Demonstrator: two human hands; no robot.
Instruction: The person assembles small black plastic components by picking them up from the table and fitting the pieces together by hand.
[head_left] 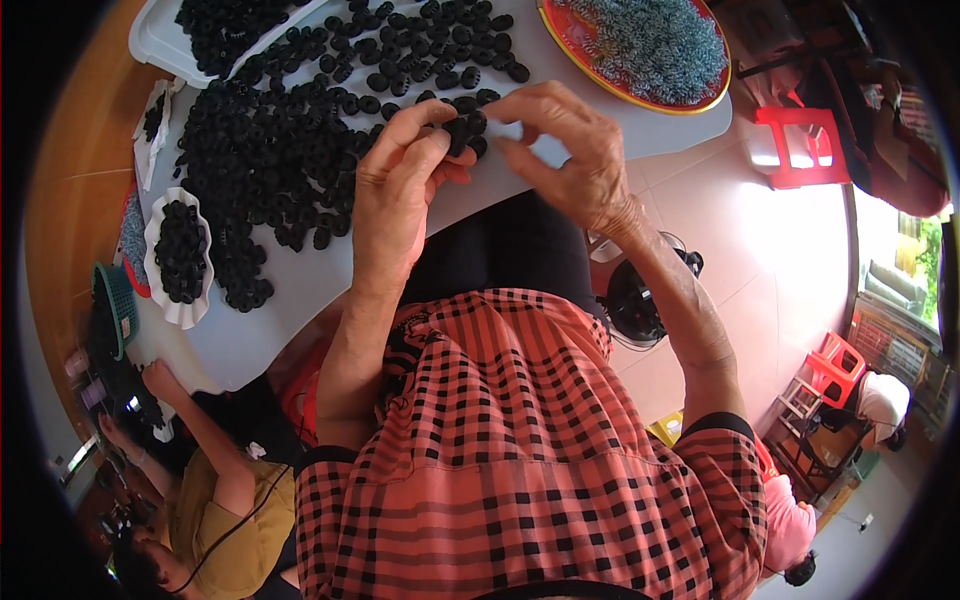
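Observation:
My left hand (400, 165) pinches a small black ridged part (457, 136) between thumb and fingers, above the front edge of the table. Just to its right is my right hand (575, 150), its thumb and forefinger apart and their tips close to that part. I see nothing clear between those right fingertips. A large heap of similar black parts (265, 155) covers the table (300, 290) to the left of and beyond my hands. Beyond my right hand stands a red and yellow round tray (555, 45) full of small silvery coiled pieces that look like springs.
A white scalloped dish (158, 250) with black parts sits at the left, and a white tub (150, 40) stands at the far left. Another person (225, 480) works at the lower left beside a green basket (118, 310). Red stools (805, 145) and a black fan-like object (637, 300) are on the right.

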